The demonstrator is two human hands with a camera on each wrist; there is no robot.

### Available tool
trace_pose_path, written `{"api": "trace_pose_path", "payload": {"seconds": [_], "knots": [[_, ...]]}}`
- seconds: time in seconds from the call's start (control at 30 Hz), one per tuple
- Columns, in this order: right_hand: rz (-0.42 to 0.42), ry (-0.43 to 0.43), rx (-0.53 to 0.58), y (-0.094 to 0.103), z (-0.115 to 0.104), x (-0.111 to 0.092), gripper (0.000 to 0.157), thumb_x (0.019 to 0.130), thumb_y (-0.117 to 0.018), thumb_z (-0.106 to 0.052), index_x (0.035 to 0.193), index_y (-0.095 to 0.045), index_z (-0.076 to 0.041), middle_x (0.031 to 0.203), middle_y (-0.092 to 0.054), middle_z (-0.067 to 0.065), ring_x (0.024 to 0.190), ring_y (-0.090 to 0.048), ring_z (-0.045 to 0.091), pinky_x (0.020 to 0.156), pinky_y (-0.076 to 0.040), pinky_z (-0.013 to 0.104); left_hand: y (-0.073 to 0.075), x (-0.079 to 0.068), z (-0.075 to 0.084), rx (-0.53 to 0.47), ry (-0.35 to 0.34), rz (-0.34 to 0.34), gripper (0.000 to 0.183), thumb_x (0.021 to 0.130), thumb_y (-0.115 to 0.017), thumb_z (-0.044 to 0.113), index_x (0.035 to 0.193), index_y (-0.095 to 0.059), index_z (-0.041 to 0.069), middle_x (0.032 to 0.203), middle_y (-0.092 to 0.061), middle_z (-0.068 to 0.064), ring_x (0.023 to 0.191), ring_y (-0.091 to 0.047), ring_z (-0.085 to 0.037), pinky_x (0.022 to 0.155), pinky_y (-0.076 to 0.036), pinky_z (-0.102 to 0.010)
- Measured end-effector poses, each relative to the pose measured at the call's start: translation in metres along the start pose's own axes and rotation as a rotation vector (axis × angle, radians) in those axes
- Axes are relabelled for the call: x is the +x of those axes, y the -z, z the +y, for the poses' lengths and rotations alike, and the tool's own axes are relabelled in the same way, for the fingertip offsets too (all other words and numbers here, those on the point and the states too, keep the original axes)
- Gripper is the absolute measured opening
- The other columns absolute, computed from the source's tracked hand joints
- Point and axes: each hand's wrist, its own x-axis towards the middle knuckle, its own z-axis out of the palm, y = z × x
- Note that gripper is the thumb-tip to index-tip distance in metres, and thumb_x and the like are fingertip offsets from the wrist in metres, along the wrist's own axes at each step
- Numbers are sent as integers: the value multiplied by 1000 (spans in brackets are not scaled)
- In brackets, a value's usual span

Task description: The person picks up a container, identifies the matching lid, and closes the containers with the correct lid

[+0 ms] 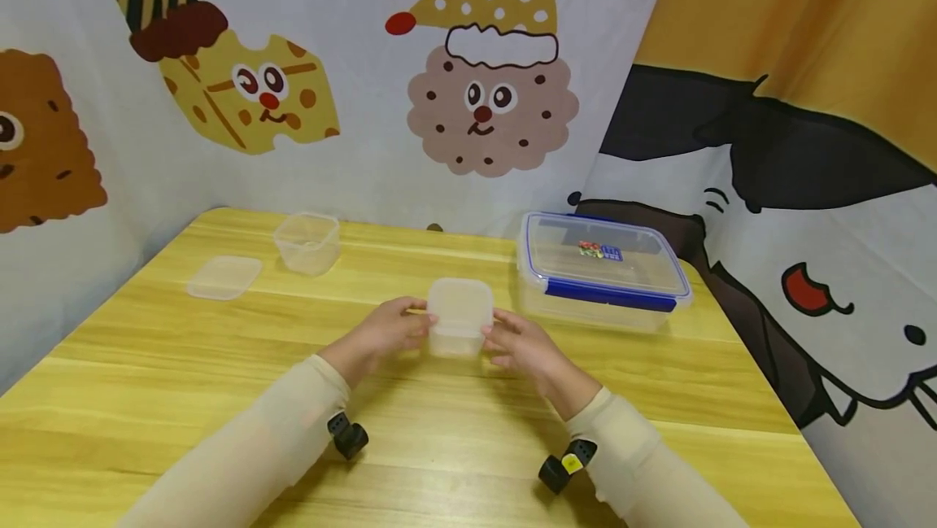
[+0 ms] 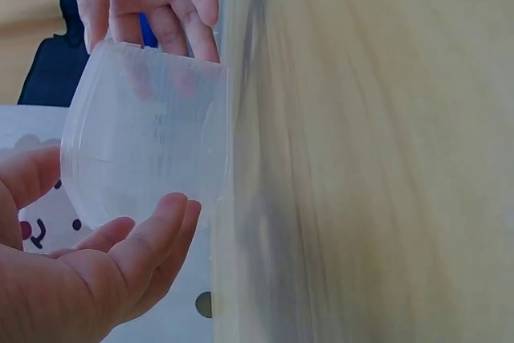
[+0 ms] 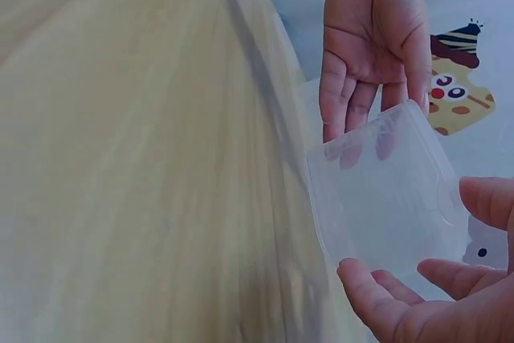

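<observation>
A small translucent plastic container with a whitish lid on top is upright at the middle of the table. My left hand holds its left side, and my right hand holds the right side. In the left wrist view, the left thumb lies near the lid's edge while the fingers touch the container's wall. From the right wrist, the right thumb and fingers show around the opposite side of the same container.
At the back left stands an uncovered clear container, with a loose flat lid beside it. A large clear box with blue clips sits at the back right. Behind the wooden table hangs a cartoon-printed cloth.
</observation>
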Motion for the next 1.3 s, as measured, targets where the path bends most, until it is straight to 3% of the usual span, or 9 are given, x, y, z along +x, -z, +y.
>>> {"api": "trace_pose_path", "payload": {"seconds": [0.67,0.9,1.3], "knots": [[34,35,78,-2,-14,35,58,100,-52,-15,151,-26,0,148,-38,25,130,-43,42,105,-40,52,16,28,17,-77,17,20,53,101,-51,18,147,-32,-1,144,-41,-24,132,-42,-39,106,-41,-47],[55,63,98,-6,-20,45,59,101,-51,-17,150,-26,1,149,-36,24,133,-40,42,107,-39,52,21,35,23,-122,1,51,53,101,-50,15,147,-31,-4,145,-38,-25,132,-40,-40,107,-40,-46],[133,81,124,-14,-21,69,55,100,-54,-21,147,-35,0,146,-41,23,131,-43,41,107,-38,52,30,53,25,-164,-1,80,55,102,-49,17,148,-28,-5,149,-34,-24,135,-37,-39,110,-37,-45]]}}
